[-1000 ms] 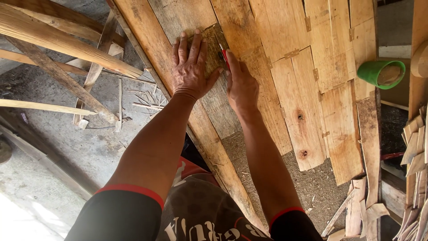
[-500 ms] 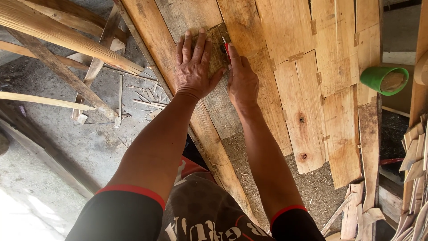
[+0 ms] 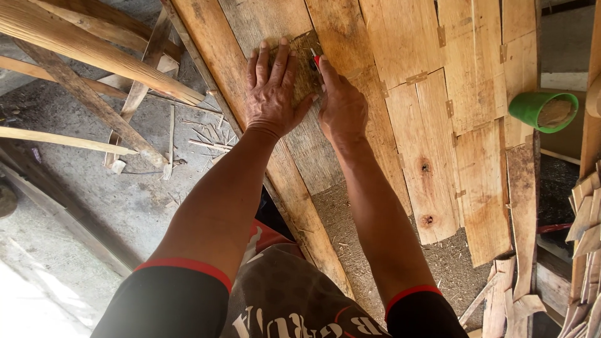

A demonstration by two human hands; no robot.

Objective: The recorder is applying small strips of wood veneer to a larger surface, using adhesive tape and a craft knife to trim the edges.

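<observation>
- One small dark wood piece (image 3: 307, 69) lies flat on the plank tabletop (image 3: 400, 50), pinned under the left hand (image 3: 270, 94), palm down, grip released, fingers spread.
- Just beside it, the right hand (image 3: 341, 106) has its grip clenched on a red-tipped tool (image 3: 315, 61) touching the piece's edge.
- A green cup (image 3: 538, 109) sits well apart, to the right.

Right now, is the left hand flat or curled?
Flat: the left hand lies palm down, fingers spread, on a dark wood piece atop the boards.
</observation>
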